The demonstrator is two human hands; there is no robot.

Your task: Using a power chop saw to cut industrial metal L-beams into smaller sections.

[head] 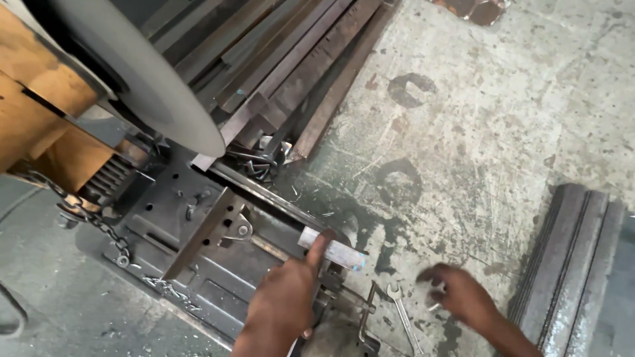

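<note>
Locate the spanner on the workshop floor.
In the head view, the spanner lies lower centre on the concrete floor, between the left hand and right hand.

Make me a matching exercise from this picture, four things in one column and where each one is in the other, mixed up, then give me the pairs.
Things
1. left hand
2. right hand
3. cutting disc
4. chain

Places
A. upper left, above the saw base
B. hanging at the left of the saw base
C. touching the short metal tube at the vise
D. blurred, over the concrete floor by the wrench

Pairs: 1-C, 2-D, 3-A, 4-B
</note>
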